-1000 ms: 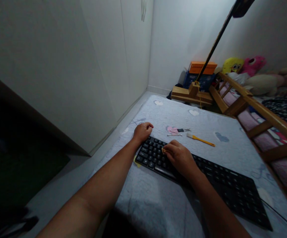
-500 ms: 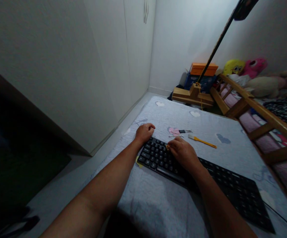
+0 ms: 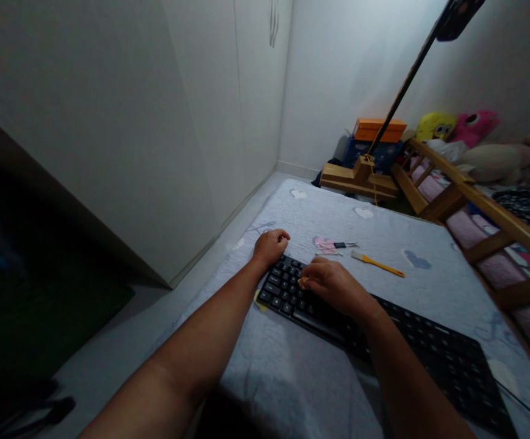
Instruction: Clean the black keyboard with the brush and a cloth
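A black keyboard (image 3: pixel 319 320) lies slanted across the pale patterned cover (image 3: pixel 292 366). At its far left corner rests my left hand (image 3: pixel 271 245), fingers curled; anything inside them is hidden. My right hand (image 3: pixel 333 281) is over the keys in the left half, its fingertips pinching a small orange-brown piece (image 3: pixel 303 282) against or just above them. Beyond the keyboard lie a yellow-handled brush (image 3: pixel 381 266), a tool with a black middle (image 3: pixel 340 245) and thin white sticks (image 3: pixel 329 253).
A wooden stand (image 3: pixel 360 175) holding a slanted black pole is past the far edge, near an orange box (image 3: pixel 379 130). Along the right runs a wooden bed rail (image 3: pixel 497 210) with plush toys behind it. A white cabinet (image 3: pixel 191 122) fills the left.
My right hand has shifted slightly left over the keys with the small piece. The whole view has moved a little, and my left hand remains at the keyboard's corner.
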Available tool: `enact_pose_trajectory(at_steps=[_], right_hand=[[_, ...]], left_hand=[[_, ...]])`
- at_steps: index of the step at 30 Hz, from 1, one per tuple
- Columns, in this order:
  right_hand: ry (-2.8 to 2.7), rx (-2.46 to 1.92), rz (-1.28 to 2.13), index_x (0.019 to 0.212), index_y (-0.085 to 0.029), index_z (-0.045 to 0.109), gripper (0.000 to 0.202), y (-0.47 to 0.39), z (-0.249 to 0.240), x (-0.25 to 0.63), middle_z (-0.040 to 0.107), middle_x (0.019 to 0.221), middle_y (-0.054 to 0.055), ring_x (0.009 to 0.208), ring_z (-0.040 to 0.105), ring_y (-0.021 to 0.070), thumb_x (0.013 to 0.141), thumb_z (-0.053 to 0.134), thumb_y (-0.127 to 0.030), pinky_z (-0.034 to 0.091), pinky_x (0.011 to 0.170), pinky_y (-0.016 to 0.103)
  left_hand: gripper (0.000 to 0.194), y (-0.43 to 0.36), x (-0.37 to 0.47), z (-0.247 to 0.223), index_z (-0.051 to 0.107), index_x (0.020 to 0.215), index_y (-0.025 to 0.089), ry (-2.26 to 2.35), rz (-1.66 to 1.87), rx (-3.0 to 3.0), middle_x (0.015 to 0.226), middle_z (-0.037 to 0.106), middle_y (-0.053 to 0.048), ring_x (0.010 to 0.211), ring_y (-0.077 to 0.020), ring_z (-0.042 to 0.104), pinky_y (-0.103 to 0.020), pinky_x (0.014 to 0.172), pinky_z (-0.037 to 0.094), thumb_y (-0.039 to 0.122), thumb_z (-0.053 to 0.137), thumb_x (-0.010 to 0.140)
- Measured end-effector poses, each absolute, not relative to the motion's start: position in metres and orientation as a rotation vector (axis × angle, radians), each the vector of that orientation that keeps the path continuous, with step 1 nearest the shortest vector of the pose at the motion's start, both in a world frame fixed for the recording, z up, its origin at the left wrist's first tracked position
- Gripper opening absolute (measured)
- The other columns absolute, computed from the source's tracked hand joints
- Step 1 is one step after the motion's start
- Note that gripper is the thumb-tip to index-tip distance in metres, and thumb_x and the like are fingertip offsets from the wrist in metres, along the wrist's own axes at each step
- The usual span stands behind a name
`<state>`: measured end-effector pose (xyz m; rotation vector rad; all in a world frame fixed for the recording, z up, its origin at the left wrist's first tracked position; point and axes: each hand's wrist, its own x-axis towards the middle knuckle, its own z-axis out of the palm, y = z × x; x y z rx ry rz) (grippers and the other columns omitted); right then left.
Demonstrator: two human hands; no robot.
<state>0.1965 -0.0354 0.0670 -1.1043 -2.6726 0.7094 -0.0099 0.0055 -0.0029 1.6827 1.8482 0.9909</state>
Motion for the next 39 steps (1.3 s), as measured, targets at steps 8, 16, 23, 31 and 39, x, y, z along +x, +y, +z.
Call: enact_pose_trajectory(at_steps=[8,16,23,31,39], right_hand=[[-2.706,-1.094,0.75,0.083,-0.019,0.075,0.017,-0.038,0.063,0.192,0.064,0.083,0.003,0.074,0.059,0.0139,0.087,0.06,-0.011,0.039,0.068,0.023],[-2.593,-1.321,0.514,0.093,-0.019,0.076,0.017,-0.024,0.053,0.198,0.069,0.092,0.007,0.086,0.062,0.0183,0.09,0.06,-0.016,0.042,0.076,0.027],[-2.52,-1.388,0.469,0.093,-0.018,0.074,0.015,-0.021,0.051,0.199,0.068,0.096,0.008,0.087,0.063,0.019,0.091,0.06,-0.019,0.044,0.078,0.028],[-2.441,-1.435,0.421,0.092,-0.017,0.074,0.014,-0.021,0.049,0.202,0.067,0.099,0.009,0.088,0.063,0.019,0.091,0.06,-0.016,0.043,0.076,0.028],[-2.647,-1.042,0.809,0.086,-0.019,0.075,0.013,-0.04,0.06,0.186,0.064,0.086,0.002,0.076,0.059,0.0135,0.088,0.063,-0.013,0.041,0.07,0.023]], left_hand=[[0.029,0.005,-0.01,-0.003,0.078,0.096,0.017,1.863,0.98,1.693,0.076,0.072,-0.003,0.073,-0.0168,0.063,-0.026,0.071,0.047,0.017,0.054,0.081],[0.029,0.004,-0.01,-0.002,0.078,0.097,0.017,1.864,0.976,1.698,0.074,0.072,-0.003,0.071,-0.0169,0.062,-0.026,0.071,0.046,0.016,0.053,0.081],[0.029,0.005,-0.01,-0.004,0.078,0.096,0.017,1.85,0.984,1.699,0.075,0.072,-0.003,0.071,-0.017,0.062,-0.026,0.07,0.045,0.016,0.053,0.081],[0.029,0.004,-0.009,-0.002,0.078,0.095,0.016,1.86,0.983,1.689,0.076,0.072,-0.004,0.072,-0.0176,0.063,-0.027,0.071,0.046,0.016,0.053,0.081],[0.029,0.005,-0.009,-0.002,0.078,0.095,0.016,1.853,0.997,1.685,0.076,0.073,-0.003,0.072,-0.0167,0.062,-0.026,0.07,0.046,0.015,0.053,0.081]])
